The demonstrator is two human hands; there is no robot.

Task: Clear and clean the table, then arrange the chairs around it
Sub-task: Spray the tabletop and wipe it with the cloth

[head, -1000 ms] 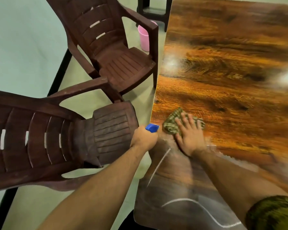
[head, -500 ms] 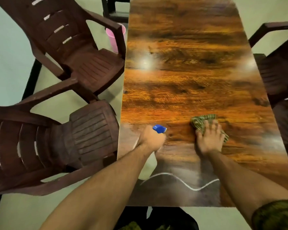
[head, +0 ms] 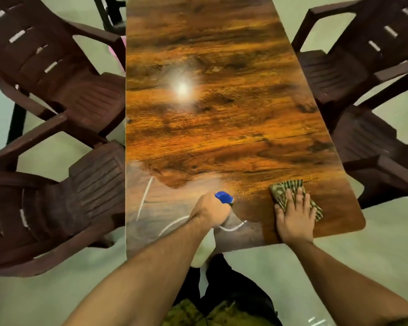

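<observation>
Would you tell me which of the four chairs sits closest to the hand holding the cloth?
The near chair on the person's right; the right hand wipes beside it.

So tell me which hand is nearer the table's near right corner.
Right. The right hand presses the cloth flat just inside that corner of the table; the left hand, gripping the blue-topped spray bottle, sits near the middle of the near edge.

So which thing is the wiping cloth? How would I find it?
Find the long wooden table with brown chairs along both sides. Go to its near right corner, where the right hand presses flat. The cloth is the folded green patterned rag under those fingers, unlike the blue-topped spray bottle in the left hand.
</observation>
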